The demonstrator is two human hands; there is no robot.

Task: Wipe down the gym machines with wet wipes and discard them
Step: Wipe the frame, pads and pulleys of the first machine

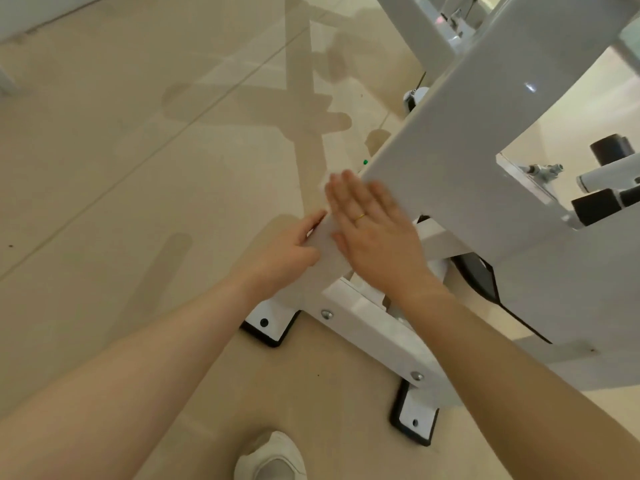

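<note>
- Wiping the sloped white frame beam [450,140] of the gym machine; your right hand [377,233] lies flat on it, fingers straight and together, pointing up the beam.
- Wet wipe [325,183]: only a pale blurred corner shows past your right fingertips, at the beam's left edge. Rest is hidden under the palm, so I judge it pinned there, not gripped.
- Your left hand [287,251] curls round the beam's left edge just beside the right hand, thumb on top. It braces, it holds no wipe that I can see.
- Risk: flat palm gives no hold on the wipe. It sits at the very edge; a stroke toward that edge likely drags it off onto the floor [121,168].
- Risk: the hand is motion-blurred, so fast strokes probably skip patches.
- Risk: bolts [326,314] on the base crossbar [374,337] below could snag the wipe when you get there.
- Your shoe [273,455] stands near the black-edged foot plate [270,323]; mind tripping when you shift.
</note>
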